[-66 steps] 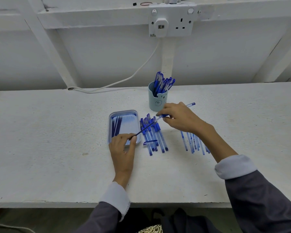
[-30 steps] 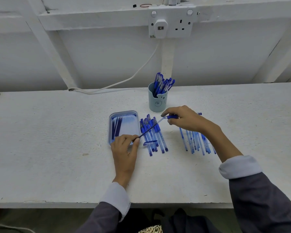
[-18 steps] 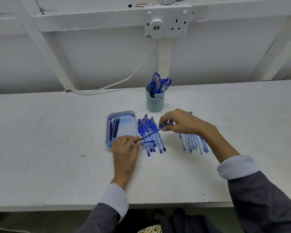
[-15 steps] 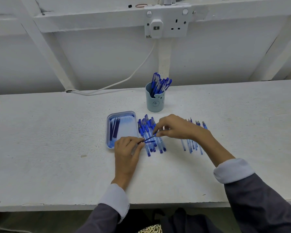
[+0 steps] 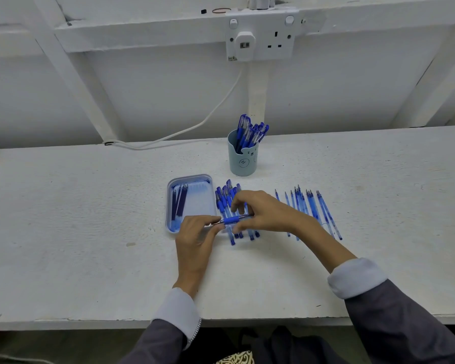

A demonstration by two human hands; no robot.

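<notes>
— What are the fingers doing?
— The left hand (image 5: 195, 233) pinches the tip end of a blue pen (image 5: 231, 220). The right hand (image 5: 260, 214) has its fingers (image 5: 241, 203) curled round the barrel, almost touching the left.
— What's new?
— A second ago a long dark refill stretched between the hands. Now it sits inside the barrel, so I'd say this pen is nearly assembled.
— And around them?
— Blue-gripped pens (image 5: 222, 198) lie under the right fingers, the refill tray (image 5: 192, 179) is just beyond the left fingertips, clear barrels (image 5: 311, 206) lie past the right wrist, and the pen cup (image 5: 242, 162) stands farther off
</notes>
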